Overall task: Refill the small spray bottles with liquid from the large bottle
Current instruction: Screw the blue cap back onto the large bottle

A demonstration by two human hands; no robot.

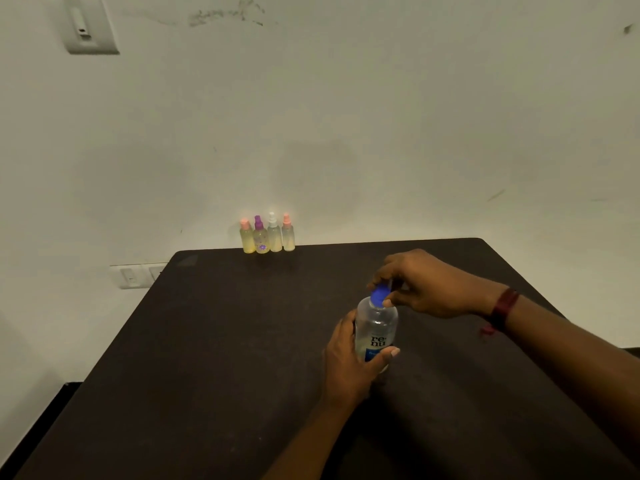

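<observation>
Pale off-white wall [346,116] behind, scuffed near the top, with a switch plate [90,26] at upper left and a wall socket panel [136,275] low down, just past the tabletop's far left corner. Dark brown tabletop [214,358] fills the lower frame, far edge against the wall.

Large bottle [376,329]: clear plastic, upright, standing on the tabletop right of centre, roughly midway between far and near edges. White and blue label reading "renu" faces the camera. Blue cap [380,295] sits on its neck.

Left hand [349,362]: grip clamped on the large bottle's lower body, thumb across the label front, remaining fingers hidden behind the bottle. Forearm comes in from the near edge.

Right hand [427,284]: comes in from the right side, grip closed on the blue cap, thumb and fingertips pinching it from above and the side. Dark red wristband [504,308] on that wrist, with a loose thread end hanging below.

Four small spray bottles in a tight row at the far edge, left of centre, against the wall, all upright, sides touching or nearly so. From left: pink-capped bottle [247,237] with yellowish liquid; purple-capped bottle [260,236] with a purple flower mark low on the front; white-capped bottle [274,233]; second pink-capped bottle [287,233]. Well apart from the large bottle and both hands. Fill levels too blurred to tell exactly.
</observation>
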